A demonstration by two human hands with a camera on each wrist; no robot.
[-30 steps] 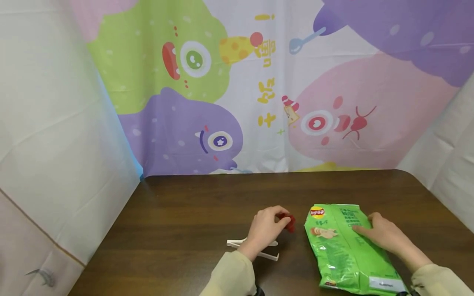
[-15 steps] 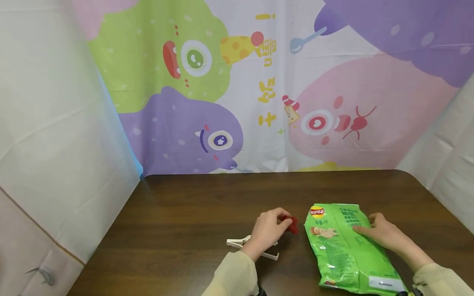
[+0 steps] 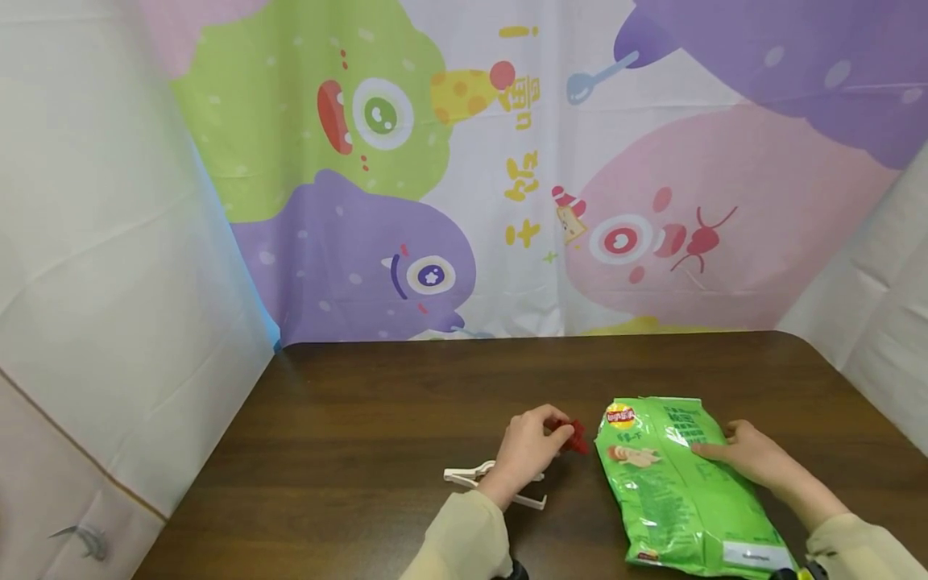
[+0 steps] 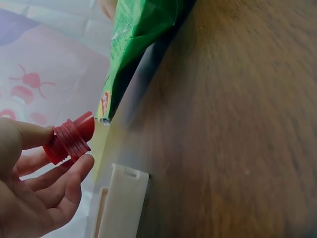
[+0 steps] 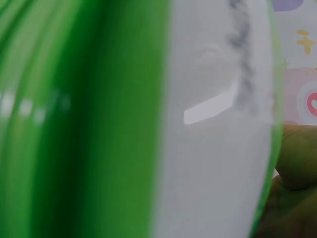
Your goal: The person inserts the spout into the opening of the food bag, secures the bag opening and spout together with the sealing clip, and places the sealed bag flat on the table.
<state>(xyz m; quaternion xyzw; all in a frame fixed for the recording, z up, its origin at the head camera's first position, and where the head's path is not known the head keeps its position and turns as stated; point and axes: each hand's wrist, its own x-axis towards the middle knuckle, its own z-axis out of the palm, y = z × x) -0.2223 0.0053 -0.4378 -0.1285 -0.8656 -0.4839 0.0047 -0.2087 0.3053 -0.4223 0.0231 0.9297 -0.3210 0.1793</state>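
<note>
My left hand (image 3: 527, 448) pinches a small red plastic spout (image 4: 74, 140) between thumb and fingers. Its tube has a slanted end and a ridged, thread-like collar. A green chip bag (image 3: 674, 491) lies on the table to the right, a short gap from the spout. My right hand (image 3: 757, 461) holds the bag's right edge, thumb on top; the other fingers are mostly hidden. Partly behind my left wrist, a white plastic bag clip (image 3: 461, 475) lies with its two arms spread apart. In the right wrist view the bag's white label strip (image 5: 213, 139) fills much of the frame.
The dark wooden table (image 3: 348, 451) carries these things. Behind it hangs a printed curtain (image 3: 522, 298) with cartoon monsters. White fabric walls (image 3: 123, 242) close in the left and right sides.
My left hand has shifted slightly right with the red spout, which has turned a little and shows more beyond the fingertips. The right hand and bag have barely moved.
</note>
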